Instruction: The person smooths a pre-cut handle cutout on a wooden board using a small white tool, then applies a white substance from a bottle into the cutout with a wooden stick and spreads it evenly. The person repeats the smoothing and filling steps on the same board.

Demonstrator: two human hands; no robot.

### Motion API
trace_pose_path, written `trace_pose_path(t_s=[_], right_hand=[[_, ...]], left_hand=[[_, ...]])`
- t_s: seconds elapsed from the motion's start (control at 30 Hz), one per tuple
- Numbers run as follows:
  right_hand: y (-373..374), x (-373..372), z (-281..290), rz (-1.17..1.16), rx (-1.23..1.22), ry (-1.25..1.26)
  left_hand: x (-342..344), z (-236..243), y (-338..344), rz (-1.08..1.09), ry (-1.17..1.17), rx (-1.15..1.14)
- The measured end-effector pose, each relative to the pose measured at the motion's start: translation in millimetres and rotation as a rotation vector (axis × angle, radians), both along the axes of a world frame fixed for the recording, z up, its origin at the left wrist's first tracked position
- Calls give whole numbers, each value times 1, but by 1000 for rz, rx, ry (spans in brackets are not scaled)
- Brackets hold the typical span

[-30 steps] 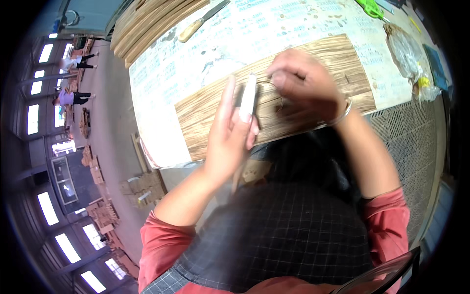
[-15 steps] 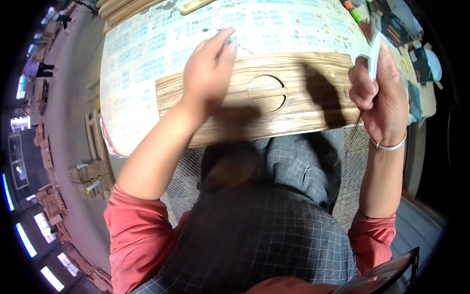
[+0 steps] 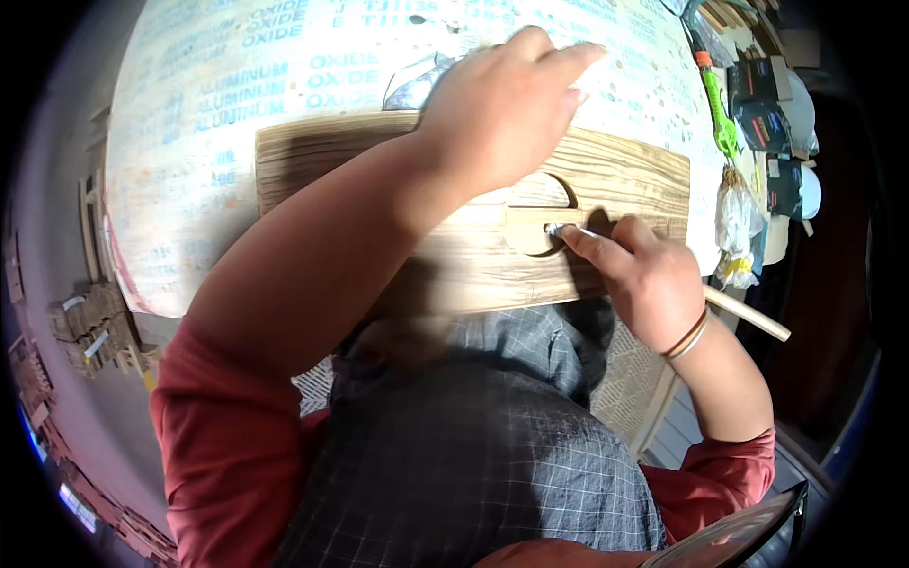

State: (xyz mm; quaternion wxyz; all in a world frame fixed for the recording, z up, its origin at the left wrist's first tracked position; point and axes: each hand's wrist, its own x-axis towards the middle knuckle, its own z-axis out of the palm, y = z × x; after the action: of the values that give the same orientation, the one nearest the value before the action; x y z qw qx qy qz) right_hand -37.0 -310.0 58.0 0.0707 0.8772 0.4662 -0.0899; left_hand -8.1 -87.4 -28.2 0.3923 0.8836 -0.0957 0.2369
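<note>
A striped brown wooden board (image 3: pixel 630 180) lies across the table in front of me. A round recess (image 3: pixel 540 197) near its middle has two curved slots, with a straight bar of wood between them. My right hand (image 3: pixel 653 275) is at the near slot, fingers closed round a small pale strip (image 3: pixel 559 229) whose tip touches the slot's edge. Most of the strip is hidden by the fingers. My left hand (image 3: pixel 507 109) lies over the board's far edge, fingers stretched to the right, with nothing visible in it. My left forearm covers part of the board.
The table (image 3: pixel 204 189) has a printed white covering. At its right lie a green and orange tool (image 3: pixel 718 114), a clear plastic bag (image 3: pixel 737 218) and dark boxes (image 3: pixel 762 104). A pale wooden stick (image 3: pixel 748 314) juts out beside my right wrist. Stacked wood (image 3: pixel 95 327) stands left on the floor.
My right hand has come down and left from above the board's right end to the slot, with the pale strip. My left hand has shifted right along the far edge. The view has moved too.
</note>
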Motion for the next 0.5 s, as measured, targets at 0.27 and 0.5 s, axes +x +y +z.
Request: trace_pose_path(t_s=[0.27,0.5], right_hand=[[12,-11,-10,5,0,-27],[13,3,-6,162,2,-19]], left_hand=[[3,-2,-2,-32,73,153],[6,-1,-5,-30,92,123]])
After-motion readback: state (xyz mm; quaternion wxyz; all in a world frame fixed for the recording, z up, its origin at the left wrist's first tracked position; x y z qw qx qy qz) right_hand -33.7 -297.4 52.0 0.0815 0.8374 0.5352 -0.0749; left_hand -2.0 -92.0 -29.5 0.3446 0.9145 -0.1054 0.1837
